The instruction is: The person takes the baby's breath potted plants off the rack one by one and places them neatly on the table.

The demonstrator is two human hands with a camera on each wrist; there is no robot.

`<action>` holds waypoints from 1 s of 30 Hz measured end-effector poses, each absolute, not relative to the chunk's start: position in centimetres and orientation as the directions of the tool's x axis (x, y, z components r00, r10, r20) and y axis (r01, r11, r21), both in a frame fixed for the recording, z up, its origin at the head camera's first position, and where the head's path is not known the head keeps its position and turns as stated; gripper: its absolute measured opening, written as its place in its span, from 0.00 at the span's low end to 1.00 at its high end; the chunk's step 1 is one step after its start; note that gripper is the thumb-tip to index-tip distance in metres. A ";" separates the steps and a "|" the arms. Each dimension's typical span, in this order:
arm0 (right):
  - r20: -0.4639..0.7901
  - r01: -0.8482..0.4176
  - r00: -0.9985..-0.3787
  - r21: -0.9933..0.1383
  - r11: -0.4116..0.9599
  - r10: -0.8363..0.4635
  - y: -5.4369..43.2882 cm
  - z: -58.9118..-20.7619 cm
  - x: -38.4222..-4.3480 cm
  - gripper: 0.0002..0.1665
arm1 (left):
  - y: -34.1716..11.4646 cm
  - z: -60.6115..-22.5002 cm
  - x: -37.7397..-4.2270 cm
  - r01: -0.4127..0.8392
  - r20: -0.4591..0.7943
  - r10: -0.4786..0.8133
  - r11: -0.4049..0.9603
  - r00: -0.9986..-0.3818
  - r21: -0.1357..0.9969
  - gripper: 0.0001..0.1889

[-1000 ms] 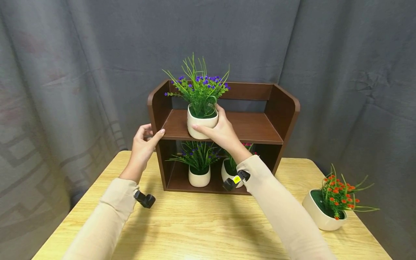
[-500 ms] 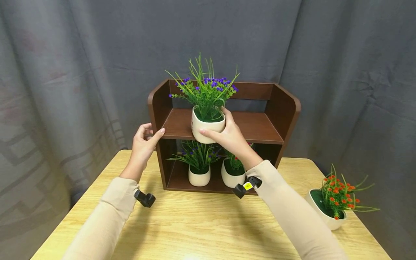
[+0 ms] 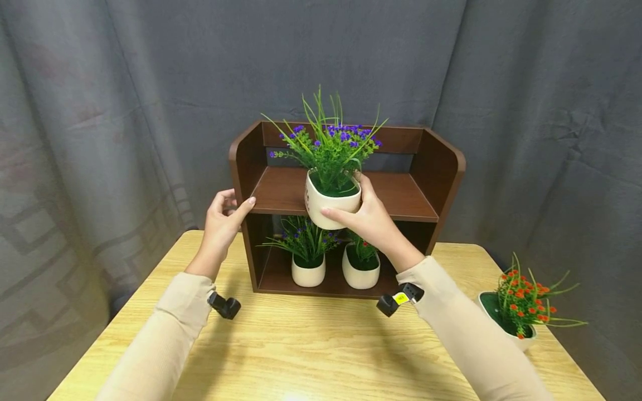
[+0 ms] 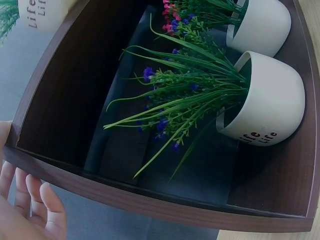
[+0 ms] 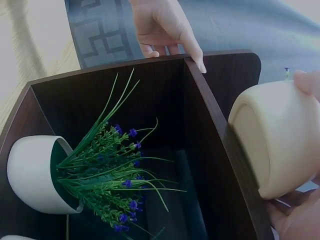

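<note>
My right hand (image 3: 375, 221) grips a white potted plant (image 3: 326, 209) with purple flowers and long grass blades, thumb across the front of the pot. The pot is held at the front edge of the upper board of a dark brown two-tier shelf (image 3: 401, 195); the right wrist view shows its underside. My left hand (image 3: 220, 223) holds the shelf's left side panel, thumb on the front edge and fingers on the outer side. On the lower tier stand a white pot (image 4: 275, 100) with purple flowers, lettered "Life", and another white pot (image 3: 361, 275) with reddish flowers.
A white pot with orange flowers (image 3: 524, 301) stands at the right side of the light wooden table (image 3: 301, 345), partly covered by the right sleeve. Grey curtains (image 3: 351, 55) hang behind and beside the table.
My right hand has carried the purple-flowered potted plant rightward and slightly down along the upper board's front edge, uncovering more of the lower right pot. The left hand stays on the side panel.
</note>
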State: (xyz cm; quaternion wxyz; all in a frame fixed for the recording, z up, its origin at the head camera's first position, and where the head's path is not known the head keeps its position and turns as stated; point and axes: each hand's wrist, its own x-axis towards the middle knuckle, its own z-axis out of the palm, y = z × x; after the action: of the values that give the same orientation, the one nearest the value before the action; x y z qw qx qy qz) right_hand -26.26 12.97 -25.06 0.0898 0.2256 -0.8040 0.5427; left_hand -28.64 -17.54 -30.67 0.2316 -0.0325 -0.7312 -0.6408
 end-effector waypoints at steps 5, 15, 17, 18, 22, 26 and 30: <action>0.398 -0.472 -0.878 -0.809 0.349 -0.266 13.9 -25.1 -25.2 0.66 | -17.5 -30.7 -28.7 0.340 0.376 -0.248 0.174 -0.893 0.924 0.28; 0.426 -0.500 -0.864 -0.786 0.364 -0.267 15.8 -25.5 -23.1 0.62 | -17.6 -30.6 -29.0 0.315 0.349 -0.250 0.167 -0.903 0.934 0.27; 0.425 -0.499 -0.865 -0.786 0.366 -0.267 16.1 -25.5 -22.7 0.61 | -17.6 -30.7 -29.0 0.315 0.350 -0.253 0.168 -0.902 0.934 0.27; 0.425 -0.499 -0.865 -0.782 0.373 -0.266 16.3 -25.6 -22.5 0.61 | -17.6 -30.7 -29.0 0.319 0.353 -0.254 0.168 -0.900 0.933 0.27; 0.423 -0.498 -0.867 -0.771 0.398 -0.265 17.3 -25.8 -21.9 0.59 | -17.4 -30.6 -28.8 0.324 0.360 -0.251 0.173 -0.898 0.930 0.28; 0.427 -0.499 -0.866 -0.758 0.421 -0.259 18.4 -25.9 -21.4 0.58 | -17.3 -30.5 -28.7 0.329 0.366 -0.250 0.178 -0.896 0.927 0.28; 0.432 -0.502 -0.865 -0.742 0.444 -0.256 19.2 -26.1 -21.0 0.56 | -17.4 -30.5 -28.8 0.334 0.370 -0.253 0.173 -0.894 0.927 0.28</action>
State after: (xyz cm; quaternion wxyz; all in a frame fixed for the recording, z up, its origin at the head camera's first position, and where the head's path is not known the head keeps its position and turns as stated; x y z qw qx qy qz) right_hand -21.05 19.17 -26.07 0.1294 0.2256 -0.8398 0.4765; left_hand -28.77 -17.37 -30.50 0.2286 -0.0276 -0.7308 -0.6426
